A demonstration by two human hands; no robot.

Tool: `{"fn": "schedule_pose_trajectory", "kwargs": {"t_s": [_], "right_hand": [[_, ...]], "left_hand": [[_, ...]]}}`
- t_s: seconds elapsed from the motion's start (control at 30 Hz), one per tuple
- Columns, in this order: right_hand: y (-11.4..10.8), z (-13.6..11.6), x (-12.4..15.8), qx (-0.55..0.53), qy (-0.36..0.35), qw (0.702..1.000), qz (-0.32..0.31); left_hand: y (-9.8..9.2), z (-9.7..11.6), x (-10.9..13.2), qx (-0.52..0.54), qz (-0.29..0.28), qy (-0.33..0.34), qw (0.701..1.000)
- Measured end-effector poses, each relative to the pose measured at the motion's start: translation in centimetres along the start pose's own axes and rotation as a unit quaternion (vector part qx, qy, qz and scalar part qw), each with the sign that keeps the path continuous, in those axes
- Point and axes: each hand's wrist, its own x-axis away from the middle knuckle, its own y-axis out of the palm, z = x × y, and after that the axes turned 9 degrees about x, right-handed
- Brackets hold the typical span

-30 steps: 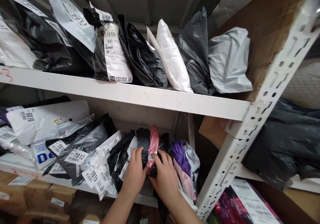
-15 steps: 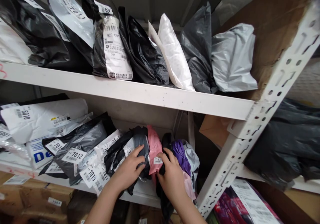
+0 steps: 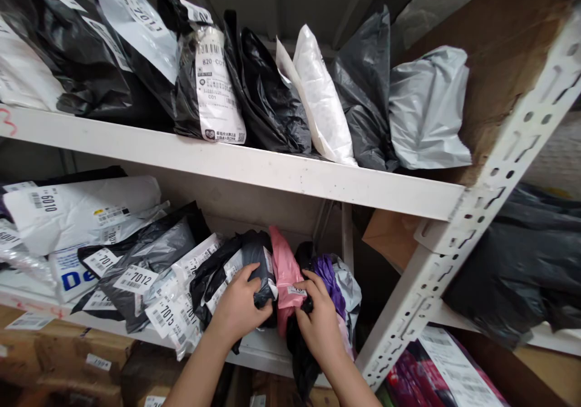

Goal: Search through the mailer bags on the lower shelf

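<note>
On the lower shelf, my left hand [image 3: 238,304] has its fingers and thumb closed on the front edge of a dark grey mailer bag [image 3: 255,254]. A pink mailer bag [image 3: 285,262] stands upright between my two hands, its small white label partly covered. My right hand [image 3: 318,313] pinches a black mailer bag [image 3: 303,349] just right of the pink one, fingertips touching the pink bag's label edge. Behind the right hand are a purple bag [image 3: 325,274] and a pale grey bag [image 3: 347,286]. Black bags with white labels [image 3: 213,268] lie left of my left hand.
Labelled mailers, among them a grey one tagged 7012 [image 3: 149,292] and a white one tagged 6010 [image 3: 86,204], fill the shelf's left. Above runs a white shelf beam [image 3: 272,168] with bags over it. A perforated post [image 3: 508,171] stands at right; cartons [image 3: 59,358] sit below.
My left hand has closed on the grey bag, whose label now shows at its edge. The pink bag leans further right, and my right hand has shifted slightly right and down.
</note>
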Motion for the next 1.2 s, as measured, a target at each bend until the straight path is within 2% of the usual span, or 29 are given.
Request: {"fn": "schedule_pose_trajectory", "kwargs": {"t_s": [0.1, 0.23, 0.33, 0.43, 0.5, 0.7, 0.83, 0.9, 0.97, 1.07, 1.13, 1.2], "right_hand": [[0.1, 0.0, 0.1, 0.005, -0.017, 1.000, 0.006], [0.2, -0.1, 0.2, 0.016, -0.025, 0.999, 0.014], [0.1, 0.0, 0.2, 0.014, -0.028, 0.999, 0.010], [-0.1, 0.3, 0.1, 0.011, -0.029, 0.999, 0.019], [-0.2, 0.5, 0.1, 0.010, -0.034, 0.999, 0.022], [-0.4, 0.3, 0.2, 0.023, -0.046, 0.999, 0.014], [-0.3, -0.4, 1.5, 0.125, -0.073, 0.989, -0.002], [-0.1, -0.4, 2.3, 0.195, -0.114, 0.974, 0.013], [0.2, -0.1, 2.7, 0.237, -0.142, 0.960, 0.037], [0.8, 0.0, 2.4, 0.249, -0.129, 0.959, 0.047], [1.0, -0.3, 1.8, 0.243, -0.106, 0.963, 0.039], [1.2, -0.8, 1.3, 0.233, -0.080, 0.969, 0.031]], "left_hand": [[1.1, 0.5, 0.2, -0.023, 0.017, 0.005, 1.000], [1.9, 0.7, 0.5, -0.061, 0.012, 0.063, 0.996], [2.2, 0.5, 0.5, -0.075, 0.045, 0.071, 0.994], [2.4, 0.1, 0.2, -0.051, 0.102, 0.057, 0.992], [2.4, 0.0, 0.1, -0.042, 0.113, 0.045, 0.992], [2.4, 0.8, 0.9, -0.152, 0.140, -0.030, 0.978], [2.4, 0.2, 1.3, -0.164, 0.118, 0.027, 0.979], [2.0, -0.3, 1.3, -0.131, 0.072, 0.051, 0.987], [1.2, -0.6, 1.2, -0.088, 0.001, 0.048, 0.995], [-0.2, -0.7, 0.7, -0.022, -0.087, 0.025, 0.996], [-0.9, -0.6, 0.3, 0.019, -0.107, 0.017, 0.994], [-1.4, -0.6, 0.0, 0.056, -0.103, 0.016, 0.993]]}}
